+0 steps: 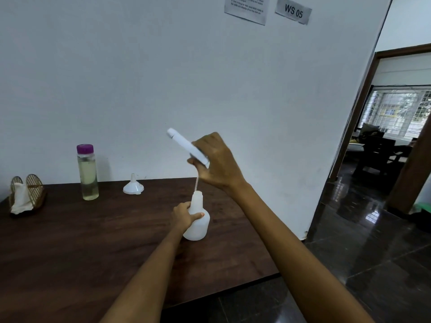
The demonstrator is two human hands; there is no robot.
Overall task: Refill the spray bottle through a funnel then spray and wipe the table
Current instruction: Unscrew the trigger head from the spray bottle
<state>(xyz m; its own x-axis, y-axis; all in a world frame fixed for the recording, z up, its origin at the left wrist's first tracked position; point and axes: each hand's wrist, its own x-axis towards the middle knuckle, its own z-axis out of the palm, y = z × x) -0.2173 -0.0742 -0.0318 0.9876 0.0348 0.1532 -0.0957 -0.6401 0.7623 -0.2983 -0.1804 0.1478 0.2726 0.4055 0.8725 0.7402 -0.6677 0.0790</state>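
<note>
Lifting the sprayer head clear

Our right hand [215, 160] grips the sprayer head [187, 146] above the spray bottle [197, 220], which our left hand [184, 215] holds; the funnel [133, 186] lies left.

A wicker napkin holder [26, 193] with a cloth in it sits far left. Two paper signs [293, 10] hang on the white wall [140, 66].

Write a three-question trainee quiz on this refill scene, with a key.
1. True or false: the funnel sits in the spray bottle neck.
2. Which hand holds the spray head?
3. The purple-capped bottle is: A) capped, upright B) lying down C) being poured.

Key: 1. False, it rests on the table, spout up. 2. The right hand; the left hand steadies the bottle. 3. A.
</note>
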